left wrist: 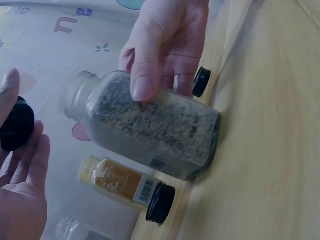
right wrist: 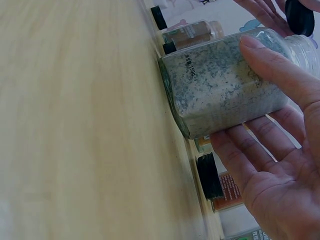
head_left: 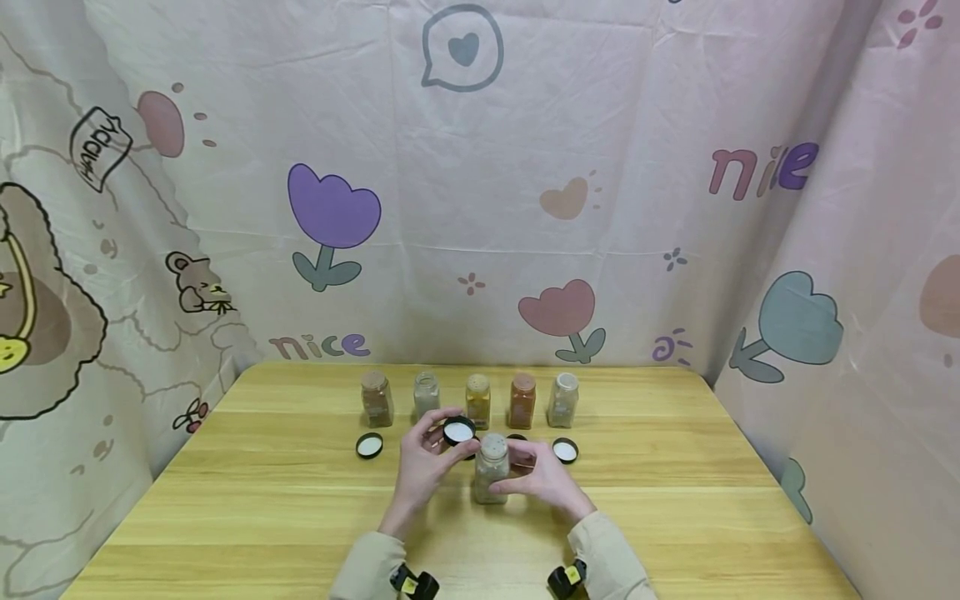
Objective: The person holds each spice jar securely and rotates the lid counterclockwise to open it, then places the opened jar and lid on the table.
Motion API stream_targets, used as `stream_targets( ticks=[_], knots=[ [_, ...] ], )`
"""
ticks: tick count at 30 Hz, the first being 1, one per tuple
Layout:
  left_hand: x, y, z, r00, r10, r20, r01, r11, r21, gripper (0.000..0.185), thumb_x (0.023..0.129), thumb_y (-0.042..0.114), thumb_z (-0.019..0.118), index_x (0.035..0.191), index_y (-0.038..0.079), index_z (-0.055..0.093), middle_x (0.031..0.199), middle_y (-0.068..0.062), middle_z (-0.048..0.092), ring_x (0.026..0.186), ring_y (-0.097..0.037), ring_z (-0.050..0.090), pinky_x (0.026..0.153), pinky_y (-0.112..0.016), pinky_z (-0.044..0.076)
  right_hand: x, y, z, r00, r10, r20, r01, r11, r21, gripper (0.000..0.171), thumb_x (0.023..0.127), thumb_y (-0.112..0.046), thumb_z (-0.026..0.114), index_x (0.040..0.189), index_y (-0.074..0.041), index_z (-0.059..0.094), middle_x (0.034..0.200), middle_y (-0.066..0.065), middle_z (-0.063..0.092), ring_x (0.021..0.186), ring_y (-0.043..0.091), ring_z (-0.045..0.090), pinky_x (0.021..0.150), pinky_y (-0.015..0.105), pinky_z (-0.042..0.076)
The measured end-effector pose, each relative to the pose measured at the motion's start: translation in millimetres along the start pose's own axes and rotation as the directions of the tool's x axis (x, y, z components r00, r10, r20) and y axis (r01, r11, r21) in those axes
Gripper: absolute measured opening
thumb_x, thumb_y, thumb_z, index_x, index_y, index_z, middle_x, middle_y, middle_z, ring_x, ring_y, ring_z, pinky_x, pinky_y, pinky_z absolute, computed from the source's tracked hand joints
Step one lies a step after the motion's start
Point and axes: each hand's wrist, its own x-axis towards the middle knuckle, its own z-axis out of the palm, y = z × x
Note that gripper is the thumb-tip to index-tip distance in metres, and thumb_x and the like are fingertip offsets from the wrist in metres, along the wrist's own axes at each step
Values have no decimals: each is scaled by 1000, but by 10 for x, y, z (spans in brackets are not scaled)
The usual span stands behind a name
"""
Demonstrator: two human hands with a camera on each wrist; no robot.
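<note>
Capping step in hand, by the look: R hand [head_left: 542, 482] grips clear glass jar of grey-green herb [head_left: 491, 469], upright at surface [head_left: 675, 500] centre; L hand [head_left: 427, 457] pinches black round cap [head_left: 458, 431] at jar's 11 o'clock. Next, prob.: centre cap over neck, keep jar steady.

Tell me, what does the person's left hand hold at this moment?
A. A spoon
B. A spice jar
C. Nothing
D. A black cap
D: the left hand holds a black cap with a white inside in its fingers, above the spice jar that the right hand grips on the table.
</note>
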Motion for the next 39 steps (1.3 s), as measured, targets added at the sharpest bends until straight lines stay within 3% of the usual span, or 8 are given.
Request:
stream_targets(
  ticks=[6,10,15,20,23,30,33,39],
  knots=[
    [13,25,-60,996,-61,66,60,998,8,55,74,-4,84,125,-3,63,122,-10,66,100,-6,72,87,-23,62,-8,-18,-17,1000,26,3,-26,1000,-10,63,78,-14,87,136,-9,63,128,14,71,109,5,69,100,21,54],
    [21,18,-82,991,-69,112,67,998,21,56,75,-4,84,127,-5,63,126,-23,63,103,-7,71,90,-24,61,-15,-11,-39,1000,28,7,-27,999,-36,64,78,-15,86,136,-9,62,128,13,70,111,7,68,101,22,54],
    [30,-1,-106,987,-61,147,55,998,44,56,77,-3,82,129,-7,61,127,-31,62,106,-8,69,95,-21,58,-23,7,-77,999,34,16,-33,998,-56,65,78,-16,86,138,-10,61,130,12,70,114,10,68,103,23,53],
    [40,-6,-138,973,-69,221,57,997,61,55,80,-1,81,131,-10,59,133,-31,61,115,-22,67,101,-26,56,-25,17,-122,999,34,34,-32,997,-71,67,77,-16,87,138,-9,60,131,13,69,115,13,68,104,23,53],
    [42,-4,-146,961,-98,258,81,994,74,56,81,3,81,131,-8,60,137,-30,58,118,-23,66,101,-27,56,-28,23,-151,999,29,45,-26,996,-80,66,78,-18,86,138,-8,60,130,14,70,115,12,68,103,23,53],
    [38,-14,-151,952,-174,252,143,980,136,56,79,8,84,129,-5,62,136,-28,60,115,-22,68,97,-27,58,-52,31,-218,997,32,69,-28,998,-61,61,78,-16,86,134,-5,62,126,16,71,111,9,69,100,22,54],
    [37,-16,-152,940,-223,260,183,969,168,57,79,10,85,129,-3,63,134,-26,62,116,-30,67,99,-31,58,-67,27,-246,997,41,69,-37,998,-56,60,77,-14,86,132,-5,64,125,16,71,109,6,69,98,21,55],
    [34,-49,-161,909,-252,332,186,958,219,54,81,12,84,129,-1,63,131,-25,64,117,-36,66,99,-30,58,-98,5,-305,996,69,59,-66,997,-47,62,76,-16,87,133,-6,63,124,15,72,107,5,69,97,21,55]
  ],
)
